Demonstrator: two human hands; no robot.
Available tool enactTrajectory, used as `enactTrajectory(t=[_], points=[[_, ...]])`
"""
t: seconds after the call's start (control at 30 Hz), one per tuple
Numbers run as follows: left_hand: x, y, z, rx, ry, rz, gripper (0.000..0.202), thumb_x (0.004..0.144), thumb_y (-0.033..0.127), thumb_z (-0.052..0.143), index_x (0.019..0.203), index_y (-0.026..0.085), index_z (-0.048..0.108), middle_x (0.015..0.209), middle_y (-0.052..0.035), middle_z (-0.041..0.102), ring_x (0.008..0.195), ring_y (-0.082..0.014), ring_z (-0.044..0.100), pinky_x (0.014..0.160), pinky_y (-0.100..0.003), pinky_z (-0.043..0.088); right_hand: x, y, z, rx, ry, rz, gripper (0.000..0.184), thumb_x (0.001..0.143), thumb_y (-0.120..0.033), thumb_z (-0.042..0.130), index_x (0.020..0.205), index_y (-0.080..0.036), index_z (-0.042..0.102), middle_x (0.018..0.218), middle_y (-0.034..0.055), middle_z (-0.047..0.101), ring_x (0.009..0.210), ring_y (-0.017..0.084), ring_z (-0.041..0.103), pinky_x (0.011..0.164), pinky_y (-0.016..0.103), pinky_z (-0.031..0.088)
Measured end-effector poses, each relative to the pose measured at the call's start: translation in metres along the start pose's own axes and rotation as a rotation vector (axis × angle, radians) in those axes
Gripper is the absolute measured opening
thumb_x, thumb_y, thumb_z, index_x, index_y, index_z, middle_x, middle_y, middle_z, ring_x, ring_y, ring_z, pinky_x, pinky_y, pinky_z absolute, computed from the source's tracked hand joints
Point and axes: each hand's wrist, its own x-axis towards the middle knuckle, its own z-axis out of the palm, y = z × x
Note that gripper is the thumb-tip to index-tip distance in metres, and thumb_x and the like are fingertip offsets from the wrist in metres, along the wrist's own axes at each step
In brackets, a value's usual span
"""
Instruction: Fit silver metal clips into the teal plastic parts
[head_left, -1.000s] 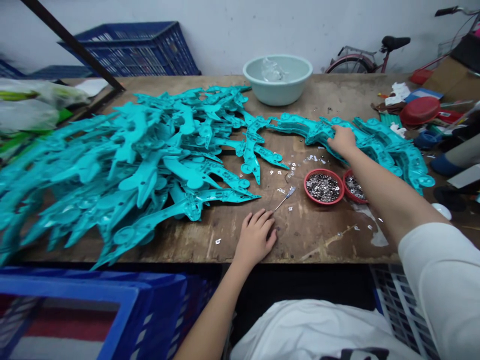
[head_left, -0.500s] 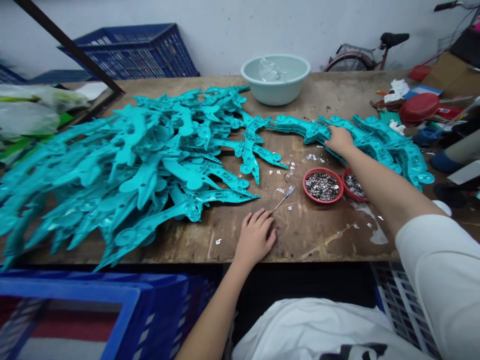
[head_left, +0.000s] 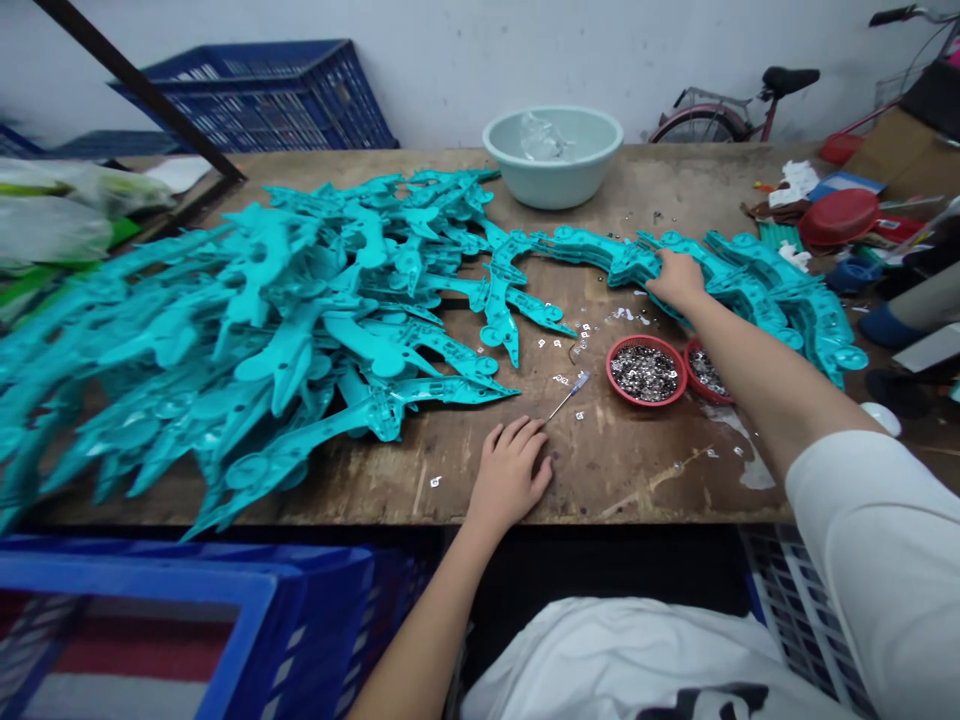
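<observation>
Turquoise plastic parts [head_left: 754, 285] under your right hand [head_left: 679, 280]; your left hand [head_left: 510, 475] rests on the tabletop [head_left: 622, 470], hands well apart.

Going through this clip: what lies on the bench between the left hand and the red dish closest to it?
In the head view, a small screwdriver and a few silver bits lie between the left hand and the red dish.

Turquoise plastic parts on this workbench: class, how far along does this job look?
Perhaps partway: a smaller turquoise row lies apart at right, possibly finished. In hand: the right hand presses on it, near red dishes of metal bits. Remaining: the large turquoise heap.
</observation>
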Motion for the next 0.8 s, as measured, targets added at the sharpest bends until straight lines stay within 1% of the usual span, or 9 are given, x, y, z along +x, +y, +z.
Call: enactTrajectory(t=[0.1,0.23,0.43,0.53,0.6,0.7,0.8], points=[[0.0,0.0,0.0,0.001,0.0,0.0,0.031,0.109,0.023,0.067,0.136,0.027,0.082,0.163,-0.0096,0.081,0.163,-0.0365,0.069,0.139,-0.064,0.054,0.0,-0.003,0.004,0.007,0.019,0.008,0.076,0.1,-0.023,0.078,0.174,-0.012,0.065,0.156,0.0261,0.079,0.144,0.048,0.074,0.121,0.057,0.062],[0.0,0.0,0.001,0.002,0.002,-0.006,0.032,0.109,0.023,0.068,0.137,0.027,0.082,0.164,-0.0096,0.081,0.162,-0.0361,0.07,0.139,-0.064,0.054,-0.004,-0.006,0.004,0.011,0.043,0.003,0.076,0.102,-0.022,0.074,0.176,-0.012,0.062,0.162,0.0267,0.075,0.15,0.048,0.071,0.127,0.058,0.059],[0.0,0.0,0.0,-0.005,-0.004,-0.008,0.032,0.109,0.024,0.068,0.137,0.027,0.083,0.163,-0.0104,0.081,0.163,-0.0361,0.069,0.14,-0.064,0.053,-0.009,-0.009,0.0,-0.012,-0.002,0.001,0.079,0.105,-0.024,0.07,0.181,-0.009,0.056,0.168,0.0307,0.07,0.154,0.05,0.069,0.128,0.062,0.058],[0.0,0.0,0.0,-0.009,-0.005,-0.009,0.032,0.109,0.025,0.068,0.137,0.028,0.082,0.163,-0.0103,0.081,0.163,-0.0361,0.069,0.14,-0.063,0.053,-0.008,-0.009,0.0,-0.019,-0.024,0.024,0.083,0.104,-0.03,0.073,0.183,-0.012,0.052,0.169,0.0312,0.069,0.151,0.051,0.07,0.125,0.064,0.06],[0.001,0.0,-0.001,-0.009,-0.005,-0.009,0.031,0.109,0.025,0.067,0.137,0.028,0.082,0.163,-0.0101,0.081,0.163,-0.036,0.068,0.14,-0.063,0.053,-0.007,-0.008,-0.001,-0.033,-0.027,0.039,0.087,0.102,-0.036,0.076,0.182,-0.014,0.051,0.166,0.0306,0.071,0.147,0.051,0.072,0.122,0.065,0.061],[0.001,0.0,-0.001,-0.007,-0.007,-0.009,0.031,0.11,0.026,0.066,0.137,0.027,0.081,0.164,-0.0095,0.081,0.163,-0.0365,0.068,0.14,-0.064,0.052,-0.005,-0.006,-0.003,-0.045,-0.037,0.084,0.084,0.1,-0.044,0.08,0.174,-0.01,0.058,0.158,0.0322,0.075,0.142,0.05,0.074,0.12,0.062,0.063],[0.001,0.0,-0.001,-0.009,-0.009,-0.008,0.031,0.11,0.026,0.066,0.137,0.028,0.081,0.163,-0.0092,0.081,0.163,-0.0367,0.068,0.139,-0.064,0.052,-0.006,-0.006,-0.008,-0.036,-0.04,0.118,0.077,0.105,-0.05,0.078,0.167,-0.006,0.063,0.158,0.0354,0.074,0.145,0.05,0.073,0.12,0.061,0.063]])
